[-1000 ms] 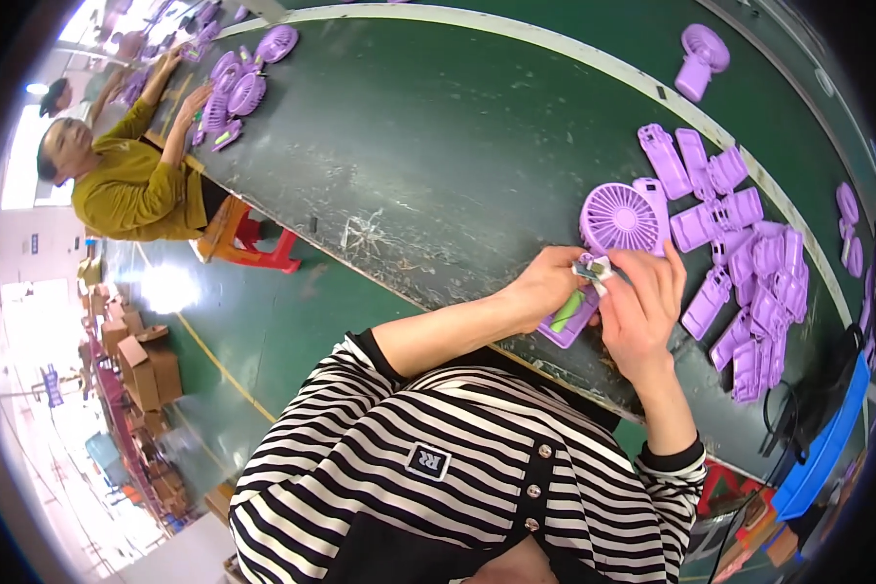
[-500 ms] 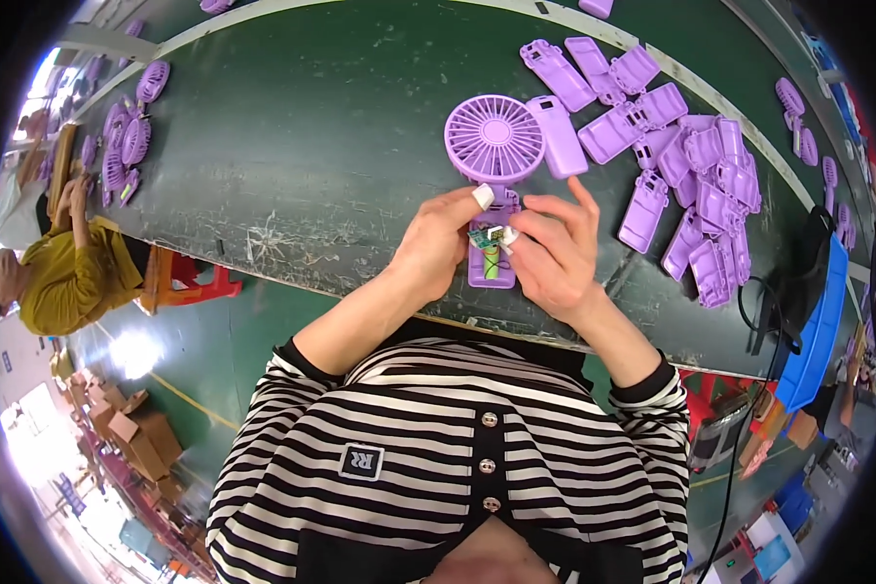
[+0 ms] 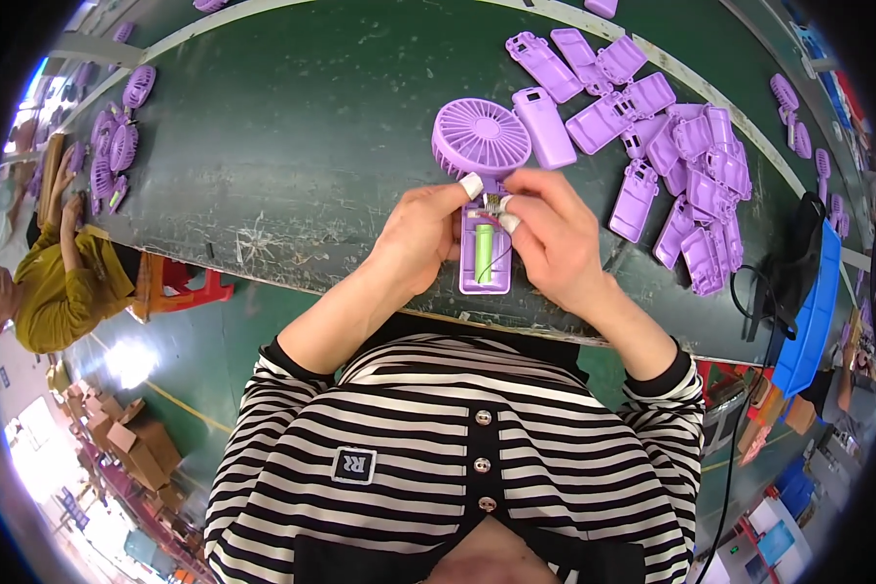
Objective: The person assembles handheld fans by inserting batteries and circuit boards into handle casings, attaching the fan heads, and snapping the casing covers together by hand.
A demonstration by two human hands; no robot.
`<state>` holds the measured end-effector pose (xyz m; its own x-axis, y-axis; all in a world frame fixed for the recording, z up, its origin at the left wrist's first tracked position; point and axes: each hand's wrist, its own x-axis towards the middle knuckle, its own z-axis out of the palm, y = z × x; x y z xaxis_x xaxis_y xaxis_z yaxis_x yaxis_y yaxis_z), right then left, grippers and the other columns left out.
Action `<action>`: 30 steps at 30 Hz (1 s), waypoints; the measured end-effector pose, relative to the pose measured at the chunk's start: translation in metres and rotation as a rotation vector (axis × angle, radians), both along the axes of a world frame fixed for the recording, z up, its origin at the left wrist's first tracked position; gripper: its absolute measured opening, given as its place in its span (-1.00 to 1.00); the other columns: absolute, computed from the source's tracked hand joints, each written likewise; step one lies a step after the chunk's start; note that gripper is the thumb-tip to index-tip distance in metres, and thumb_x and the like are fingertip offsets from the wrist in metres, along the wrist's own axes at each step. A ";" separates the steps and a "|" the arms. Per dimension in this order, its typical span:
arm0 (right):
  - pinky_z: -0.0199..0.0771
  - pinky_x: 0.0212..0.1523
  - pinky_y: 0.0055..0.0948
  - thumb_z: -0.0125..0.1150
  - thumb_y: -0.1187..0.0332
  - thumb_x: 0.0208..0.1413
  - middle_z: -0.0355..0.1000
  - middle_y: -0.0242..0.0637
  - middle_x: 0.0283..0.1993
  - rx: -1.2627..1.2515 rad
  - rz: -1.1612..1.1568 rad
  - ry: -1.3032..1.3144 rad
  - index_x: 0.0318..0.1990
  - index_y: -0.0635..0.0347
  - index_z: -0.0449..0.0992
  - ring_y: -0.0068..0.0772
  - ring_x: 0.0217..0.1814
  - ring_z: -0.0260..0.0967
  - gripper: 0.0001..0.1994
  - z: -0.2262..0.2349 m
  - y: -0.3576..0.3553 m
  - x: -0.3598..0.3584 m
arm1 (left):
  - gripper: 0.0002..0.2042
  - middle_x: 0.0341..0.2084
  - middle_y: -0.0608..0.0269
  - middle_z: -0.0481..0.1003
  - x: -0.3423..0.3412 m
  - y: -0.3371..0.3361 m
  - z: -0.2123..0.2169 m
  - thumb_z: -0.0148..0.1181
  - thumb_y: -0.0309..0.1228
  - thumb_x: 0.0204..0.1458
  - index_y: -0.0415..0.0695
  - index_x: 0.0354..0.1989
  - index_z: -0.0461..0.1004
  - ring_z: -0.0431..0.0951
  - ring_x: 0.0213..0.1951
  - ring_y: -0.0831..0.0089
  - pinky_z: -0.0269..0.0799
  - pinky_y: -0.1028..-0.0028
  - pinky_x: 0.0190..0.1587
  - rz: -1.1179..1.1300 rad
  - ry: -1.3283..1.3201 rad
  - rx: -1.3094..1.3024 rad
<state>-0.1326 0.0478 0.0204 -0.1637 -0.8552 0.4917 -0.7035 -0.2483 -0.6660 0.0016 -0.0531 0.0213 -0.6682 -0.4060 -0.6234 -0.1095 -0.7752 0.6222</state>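
Observation:
A purple handheld fan (image 3: 481, 136) lies in front of me, its round grille pointing away and its handle (image 3: 468, 280) opened towards me. In the handle sits a green cylindrical battery (image 3: 484, 255) with thin wires. My left hand (image 3: 411, 238) grips the handle from the left, its white-wrapped thumb at the handle's upper end. From the right, my right hand (image 3: 563, 238) has its wrapped fingertips closed on a small circuit board (image 3: 493, 202) at the top of the handle; the fingers partly cover it. A purple handle cover (image 3: 545, 128) lies beside the grille.
A pile of purple covers (image 3: 696, 161) spreads across the bench (image 3: 292, 127) to the right. More purple fans (image 3: 117, 146) lie at the far left, near a co-worker in a yellow top (image 3: 73, 287). A blue tray (image 3: 810, 311) and a black cable (image 3: 735, 477) are at the right.
The circuit board has gone from standing over the battery to the top of the handle, leaving the battery in plain view. The grille has tilted, and my right fingers have curled in closer.

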 end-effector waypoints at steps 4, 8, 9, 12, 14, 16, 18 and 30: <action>0.34 -0.25 -0.46 0.08 0.64 -0.15 0.31 -0.15 -0.23 0.151 0.047 -0.116 -0.37 0.40 0.37 -0.26 -0.26 0.34 -0.88 0.008 -0.005 -0.007 | -0.70 -0.26 0.11 0.43 0.001 -0.003 0.005 -0.15 -0.34 0.13 -0.36 -0.13 0.31 0.48 -0.25 0.37 0.43 0.36 -0.18 0.016 0.031 0.056; 0.34 -0.36 -0.40 0.01 0.68 -0.19 0.30 -0.18 -0.28 0.118 0.084 -0.133 -0.40 0.39 0.37 -0.24 -0.32 0.32 -0.87 0.011 -0.010 -0.008 | -0.68 -0.23 0.07 0.43 0.004 -0.005 0.003 -0.15 -0.33 0.13 -0.37 -0.11 0.29 0.48 -0.21 0.32 0.43 0.31 -0.13 -0.013 0.054 0.098; 0.33 -0.30 -0.44 0.03 0.67 -0.18 0.30 -0.17 -0.26 0.161 0.090 -0.126 -0.39 0.39 0.37 -0.26 -0.29 0.33 -0.88 0.012 -0.009 -0.009 | -0.68 -0.23 0.07 0.43 0.004 -0.006 0.003 -0.15 -0.33 0.13 -0.37 -0.11 0.29 0.48 -0.21 0.32 0.43 0.31 -0.13 -0.007 0.055 0.100; 0.33 -0.23 -0.48 0.04 0.66 -0.17 0.30 -0.17 -0.24 0.216 0.101 -0.113 -0.39 0.40 0.37 -0.28 -0.25 0.33 -0.88 0.015 -0.009 -0.010 | -0.67 -0.23 0.05 0.42 0.005 -0.007 0.004 -0.14 -0.32 0.13 -0.38 -0.11 0.29 0.48 -0.21 0.30 0.43 0.30 -0.14 -0.014 0.044 0.101; 0.33 -0.23 -0.48 0.03 0.66 -0.17 0.30 -0.17 -0.24 0.226 0.102 -0.107 -0.39 0.40 0.37 -0.28 -0.25 0.33 -0.88 0.017 -0.010 -0.009 | -0.67 -0.23 0.03 0.43 0.005 -0.007 0.005 -0.14 -0.32 0.13 -0.38 -0.11 0.29 0.49 -0.21 0.29 0.44 0.28 -0.15 -0.036 0.055 0.099; 0.33 -0.23 -0.48 0.03 0.66 -0.17 0.30 -0.17 -0.24 0.242 0.110 -0.097 -0.39 0.40 0.36 -0.28 -0.25 0.33 -0.88 0.018 -0.011 -0.009 | -0.67 -0.24 0.03 0.43 0.006 -0.008 0.003 -0.14 -0.32 0.13 -0.38 -0.11 0.29 0.49 -0.22 0.29 0.44 0.28 -0.15 -0.024 0.054 0.101; 0.33 -0.23 -0.47 0.03 0.66 -0.17 0.30 -0.17 -0.24 0.245 0.110 -0.095 -0.39 0.40 0.36 -0.28 -0.25 0.33 -0.88 0.018 -0.011 -0.010 | -0.68 -0.24 0.03 0.43 0.005 -0.008 0.000 -0.14 -0.33 0.13 -0.38 -0.11 0.29 0.49 -0.22 0.29 0.44 0.28 -0.15 -0.026 0.057 0.107; 0.33 -0.24 -0.45 0.06 0.64 -0.17 0.30 -0.18 -0.24 0.257 0.138 -0.062 -0.40 0.40 0.36 -0.25 -0.24 0.33 -0.88 0.019 -0.014 -0.011 | -0.68 -0.27 0.08 0.43 0.007 -0.012 -0.001 -0.14 -0.32 0.14 -0.35 -0.10 0.29 0.49 -0.26 0.30 0.45 0.30 -0.17 -0.024 0.121 0.155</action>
<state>-0.1433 0.0335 0.0398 -0.0604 -0.9667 0.2486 -0.6311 -0.1559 -0.7599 0.0086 -0.0649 0.0201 -0.7503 -0.2946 -0.5918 -0.0605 -0.8609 0.5052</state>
